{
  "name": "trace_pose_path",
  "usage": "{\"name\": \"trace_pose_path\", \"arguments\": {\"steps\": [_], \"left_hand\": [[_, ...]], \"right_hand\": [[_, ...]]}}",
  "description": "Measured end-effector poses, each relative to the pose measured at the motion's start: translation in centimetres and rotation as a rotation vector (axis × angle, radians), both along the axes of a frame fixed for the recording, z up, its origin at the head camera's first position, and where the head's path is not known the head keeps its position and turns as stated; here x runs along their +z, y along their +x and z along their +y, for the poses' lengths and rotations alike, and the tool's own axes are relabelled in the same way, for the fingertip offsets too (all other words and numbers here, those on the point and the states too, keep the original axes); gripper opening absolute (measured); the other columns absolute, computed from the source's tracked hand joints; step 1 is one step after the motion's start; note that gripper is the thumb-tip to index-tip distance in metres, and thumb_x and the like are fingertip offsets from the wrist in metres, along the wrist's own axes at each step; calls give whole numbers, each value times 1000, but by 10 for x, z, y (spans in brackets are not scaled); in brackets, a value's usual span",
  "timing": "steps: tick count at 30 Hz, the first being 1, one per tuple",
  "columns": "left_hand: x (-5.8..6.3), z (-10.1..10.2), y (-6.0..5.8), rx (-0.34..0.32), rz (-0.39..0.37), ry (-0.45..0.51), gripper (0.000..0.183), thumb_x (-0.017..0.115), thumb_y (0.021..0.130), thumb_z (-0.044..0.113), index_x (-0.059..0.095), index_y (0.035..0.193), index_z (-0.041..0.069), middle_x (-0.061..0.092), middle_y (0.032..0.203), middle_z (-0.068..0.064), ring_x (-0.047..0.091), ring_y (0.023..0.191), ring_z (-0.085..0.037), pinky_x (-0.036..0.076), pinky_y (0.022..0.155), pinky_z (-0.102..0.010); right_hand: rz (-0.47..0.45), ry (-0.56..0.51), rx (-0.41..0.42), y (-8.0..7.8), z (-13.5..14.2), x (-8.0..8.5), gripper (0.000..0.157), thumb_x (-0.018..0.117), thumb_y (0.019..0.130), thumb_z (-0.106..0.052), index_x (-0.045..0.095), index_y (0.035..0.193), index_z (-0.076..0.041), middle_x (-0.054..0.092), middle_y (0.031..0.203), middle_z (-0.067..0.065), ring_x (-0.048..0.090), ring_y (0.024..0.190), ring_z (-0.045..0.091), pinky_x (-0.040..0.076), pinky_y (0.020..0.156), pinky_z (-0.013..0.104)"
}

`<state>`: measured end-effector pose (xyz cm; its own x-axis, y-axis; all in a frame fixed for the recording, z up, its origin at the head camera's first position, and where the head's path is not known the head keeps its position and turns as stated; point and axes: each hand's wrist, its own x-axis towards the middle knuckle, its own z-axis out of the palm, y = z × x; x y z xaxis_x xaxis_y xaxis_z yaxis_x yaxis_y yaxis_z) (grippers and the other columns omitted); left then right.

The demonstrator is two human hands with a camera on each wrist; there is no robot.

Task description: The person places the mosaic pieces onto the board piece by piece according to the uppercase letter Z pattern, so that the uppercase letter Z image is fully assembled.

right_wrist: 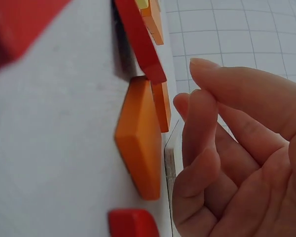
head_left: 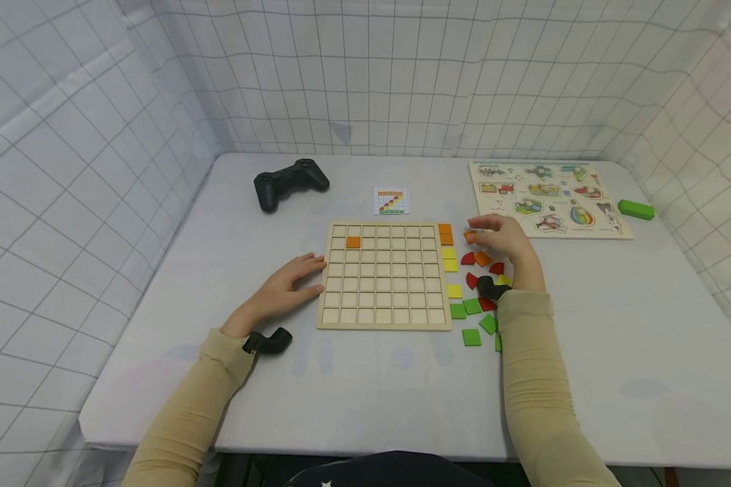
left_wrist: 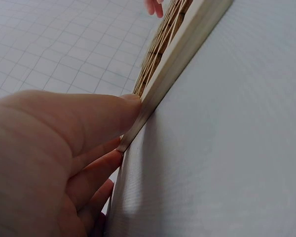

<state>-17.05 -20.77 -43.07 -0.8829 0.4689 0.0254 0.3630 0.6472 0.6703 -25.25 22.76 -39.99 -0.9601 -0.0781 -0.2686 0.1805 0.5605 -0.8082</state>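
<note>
A wooden grid board (head_left: 384, 324) lies mid-table, with one orange square tile (head_left: 353, 242) in a cell near its upper left. My left hand (head_left: 289, 284) rests beside the board, extended fingers and thumb (left_wrist: 113, 111) touching its left edge. To the right of the board, my right hand (head_left: 504, 240) hovers over the loose pieces, fingers loosely bent and nothing seen between them. Its fingertips are right at a small orange tile (head_left: 469, 237). Below them lie another orange tile (head_left: 482, 259) and a red quarter-round piece (head_left: 468, 258).
Orange, yellow (head_left: 450, 265) and green tiles (head_left: 472, 337) line the board's right side, some partly hidden by the right wrist. A pattern card (head_left: 392, 201) lies behind the board. Farther back are a black game controller (head_left: 291, 182), a picture puzzle board (head_left: 539, 196) and a green block (head_left: 636, 210).
</note>
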Motion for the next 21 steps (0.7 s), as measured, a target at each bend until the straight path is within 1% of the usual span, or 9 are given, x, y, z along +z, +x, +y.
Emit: {"name": "trace_pose_path", "arguments": {"steps": [6, 10, 14, 17, 21], "left_hand": [[0, 0, 0, -4, 4, 5, 53, 60, 93, 29, 47, 137, 4, 38, 147, -9, 21, 140, -27, 17, 114, -45], [0, 0, 0, -5, 4, 1, 53, 60, 93, 29, 47, 138, 4, 37, 147, -9, 21, 140, -26, 17, 114, -45], [-1, 0, 0, -5, 3, -2, 53, 60, 93, 30, 47, 138, 5, 37, 147, -9, 21, 140, -27, 17, 114, -45], [-1, 0, -1, -6, 4, -4, 53, 60, 93, 30, 47, 138, 5, 37, 147, -9, 21, 140, -27, 17, 114, -45], [-2, 0, -1, -5, 7, -12, 53, 59, 93, 31, 47, 138, 5, 37, 147, -8, 21, 140, -26, 17, 114, -44]], "right_hand": [[-17, 13, 25, -1, 1, -2, 44, 65, 89, -18, 55, 131, -7, 50, 133, 16, 59, 85, 25, 49, 83, 33], [-23, 18, 42, -1, 1, -2, 45, 65, 88, -16, 54, 131, -6, 50, 133, 17, 58, 89, 28, 49, 87, 37], [-44, 21, 58, -1, 0, -2, 46, 67, 87, -15, 54, 131, -7, 48, 135, 16, 54, 97, 29, 48, 90, 39], [-67, 20, 76, -1, 0, -2, 48, 68, 86, -16, 53, 131, -7, 44, 138, 15, 50, 105, 31, 47, 90, 40], [-84, 30, 102, -1, 0, -2, 49, 70, 86, -18, 53, 131, -8, 39, 141, 14, 46, 111, 33, 48, 86, 38]]}}
